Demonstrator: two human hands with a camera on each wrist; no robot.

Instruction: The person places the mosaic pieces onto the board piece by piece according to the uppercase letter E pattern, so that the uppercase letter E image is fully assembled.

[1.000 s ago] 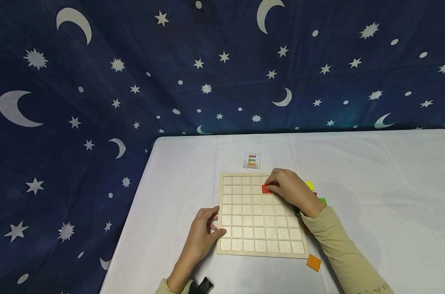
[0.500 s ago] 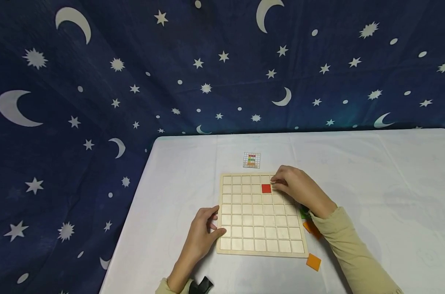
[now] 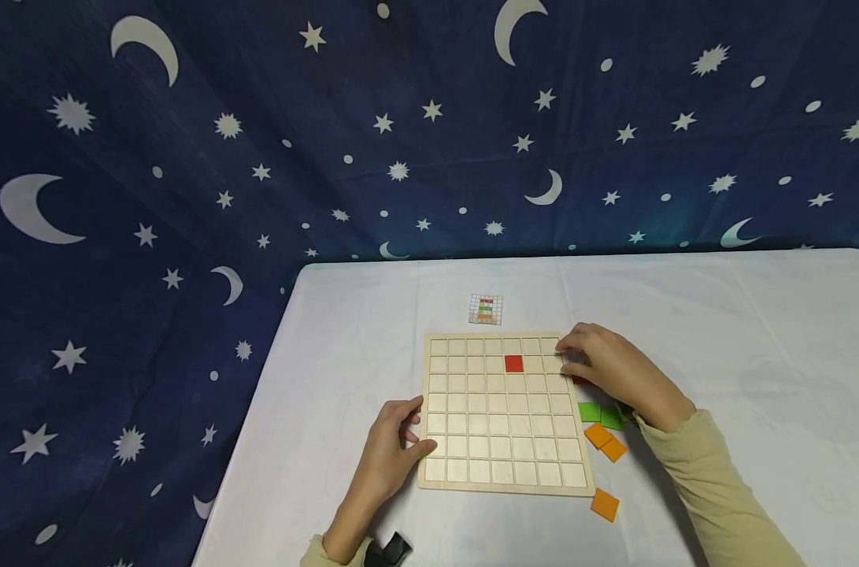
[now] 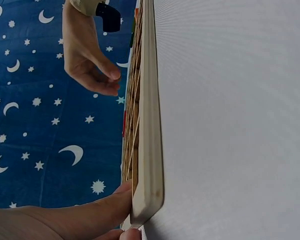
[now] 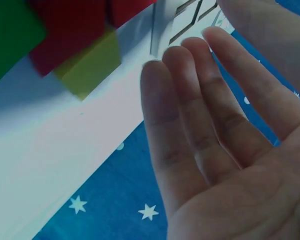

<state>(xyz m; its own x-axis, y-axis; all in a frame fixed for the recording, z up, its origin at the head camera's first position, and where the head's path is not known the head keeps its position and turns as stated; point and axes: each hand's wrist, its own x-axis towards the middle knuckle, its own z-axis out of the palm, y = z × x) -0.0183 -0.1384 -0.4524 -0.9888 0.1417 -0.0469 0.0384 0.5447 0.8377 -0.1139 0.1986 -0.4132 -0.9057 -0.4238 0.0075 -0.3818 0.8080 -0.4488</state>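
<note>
A pale wooden grid board (image 3: 480,426) lies on the table, with one red square tile (image 3: 514,364) in a cell of its second row. My left hand (image 3: 390,453) holds the board's left edge, the thumb (image 4: 100,212) over the rim. Just off the board's upper right edge is my right hand (image 3: 613,366), fingers loosely bent and holding nothing. In the right wrist view its fingers (image 5: 162,120) are apart from red tiles (image 5: 72,25), a yellow tile (image 5: 92,70) and a green tile (image 5: 10,37). The head view mostly hides these red and yellow tiles behind the hand.
Green tiles (image 3: 611,418) and two overlapping orange tiles (image 3: 598,436) lie right of the board. Another orange tile (image 3: 605,505) is off its lower right corner. Behind the board lies a small card (image 3: 486,309) printed with a coloured grid. A starry blue cloth (image 3: 429,157) hangs beyond the table.
My right hand has let go of the red tile in the board's second row and moved right to the board's edge, uncovering green and orange tiles. My left hand stays in place.
</note>
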